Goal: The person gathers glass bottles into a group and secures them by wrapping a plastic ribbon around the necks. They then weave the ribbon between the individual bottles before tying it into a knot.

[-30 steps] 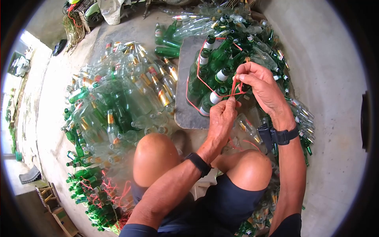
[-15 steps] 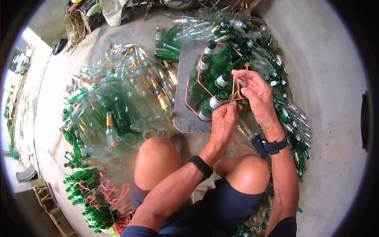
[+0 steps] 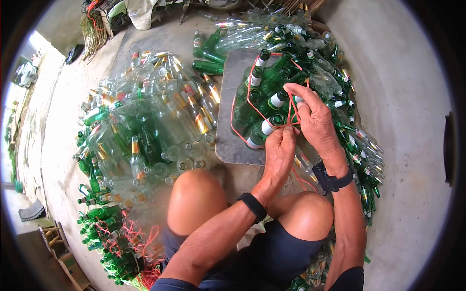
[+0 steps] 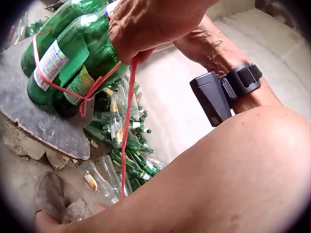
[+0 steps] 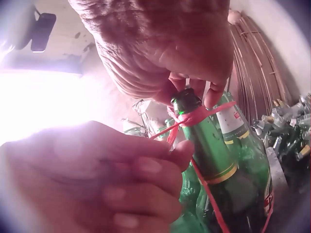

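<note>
Several green bottles [image 3: 256,112] stand bunched upright on a dark board [image 3: 228,140], with red twine [image 3: 257,111] running around them at the necks and lower down. At the near side of the bunch, the left hand [image 3: 280,155] pinches the twine between thumb and fingers beside a bottle neck. Just above and to its right, the right hand [image 3: 318,121] grips a raised loop of twine. In the right wrist view, twine wraps a green bottle neck [image 5: 206,141] between both hands. A red strand [image 4: 129,131] hangs below the left hand in the left wrist view.
Clear and green bottles [image 3: 155,116] lie piled on the left, with more bottles [image 3: 357,145] along the wall at the right and behind the board. Tangled red twine [image 3: 150,271] lies at lower left. The person's bent knees [image 3: 196,199] are close in front of the board.
The right hand has moved down a little, its fingers now bent over the twine loop near the bottle necks. The left hand keeps its pinch near the same bottle.
</note>
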`<state>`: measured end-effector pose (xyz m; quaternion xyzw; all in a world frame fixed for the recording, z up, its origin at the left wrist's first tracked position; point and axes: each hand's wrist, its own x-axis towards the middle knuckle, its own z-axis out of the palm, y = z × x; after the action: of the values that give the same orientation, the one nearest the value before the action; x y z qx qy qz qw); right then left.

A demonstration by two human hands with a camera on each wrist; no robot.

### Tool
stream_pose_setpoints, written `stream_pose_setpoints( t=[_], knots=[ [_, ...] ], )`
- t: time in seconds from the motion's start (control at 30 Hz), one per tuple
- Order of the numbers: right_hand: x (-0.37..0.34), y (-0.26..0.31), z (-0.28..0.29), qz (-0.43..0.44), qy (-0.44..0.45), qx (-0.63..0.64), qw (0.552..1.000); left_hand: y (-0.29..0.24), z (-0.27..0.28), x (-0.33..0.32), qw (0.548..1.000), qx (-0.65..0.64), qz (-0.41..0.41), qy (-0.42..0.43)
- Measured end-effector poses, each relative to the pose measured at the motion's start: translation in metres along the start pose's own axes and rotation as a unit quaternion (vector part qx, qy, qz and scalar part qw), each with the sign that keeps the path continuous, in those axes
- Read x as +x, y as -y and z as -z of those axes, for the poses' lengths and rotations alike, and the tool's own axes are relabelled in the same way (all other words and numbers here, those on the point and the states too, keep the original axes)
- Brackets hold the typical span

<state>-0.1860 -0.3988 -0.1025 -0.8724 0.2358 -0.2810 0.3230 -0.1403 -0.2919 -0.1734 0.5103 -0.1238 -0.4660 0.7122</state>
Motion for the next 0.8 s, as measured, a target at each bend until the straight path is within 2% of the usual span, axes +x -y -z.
stream_pose_setpoints(
  t=[0.03, 0.1, 0.2, 0.23, 0.3, 0.53, 0.63, 0.7, 0.8],
  knots=[
    [0.001, 0.001, 0.000, 0.000, 0.001, 0.000, 1.000, -0.001, -0.001, -0.001, 1.000, -0.001, 0.000, 0.000],
    [0.004, 0.005, 0.000, 0.058, -0.007, -0.114, 0.992, -0.001, -0.004, -0.002, 0.999, 0.016, -0.036, -0.027],
    [0.007, 0.008, 0.000, 0.083, -0.011, -0.155, 0.984, -0.001, -0.005, -0.002, 0.998, 0.014, -0.053, -0.031],
    [0.009, 0.007, -0.001, 0.083, -0.010, -0.155, 0.984, 0.000, -0.005, -0.002, 0.998, 0.014, -0.053, -0.032],
    [0.012, 0.003, -0.003, 0.137, -0.023, -0.174, 0.975, 0.000, -0.006, -0.002, 0.998, 0.011, -0.065, -0.024],
    [0.021, 0.008, 0.001, 0.179, -0.016, -0.197, 0.964, -0.001, -0.007, -0.002, 0.997, 0.012, -0.065, -0.040],
    [0.025, 0.009, 0.007, 0.176, 0.025, -0.209, 0.962, -0.001, -0.007, -0.003, 0.999, 0.004, -0.040, -0.037],
    [0.030, 0.008, 0.010, 0.227, 0.037, -0.225, 0.947, 0.000, -0.009, -0.002, 0.999, -0.002, -0.019, -0.035],
    [0.036, 0.008, 0.015, 0.218, 0.065, -0.212, 0.950, 0.003, -0.009, 0.001, 0.999, -0.009, -0.023, -0.028]
  ],
)
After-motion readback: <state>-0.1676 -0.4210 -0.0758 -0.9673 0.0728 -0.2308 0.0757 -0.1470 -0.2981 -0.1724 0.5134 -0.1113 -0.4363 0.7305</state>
